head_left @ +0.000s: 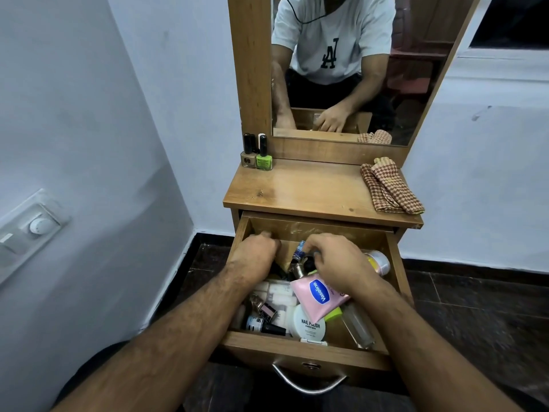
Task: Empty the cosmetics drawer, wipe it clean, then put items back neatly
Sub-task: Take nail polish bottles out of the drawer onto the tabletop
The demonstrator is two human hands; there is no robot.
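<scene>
Blue-walled corner, drawer (395,263) open. Right hand (338,260) pinches upright bottle (300,253) at back; left hand (258,248) curled alongside, contents hidden.

Left hand's (257,248) grasp hidden

I see a glossy brown wood tabletop (297,188), checked red-beige woven cloth (390,188), curved shiny metal drawer handle (309,382), smooth pink plastic Vaseline tube (319,295), w/ clear glass bottle (358,327).
</scene>
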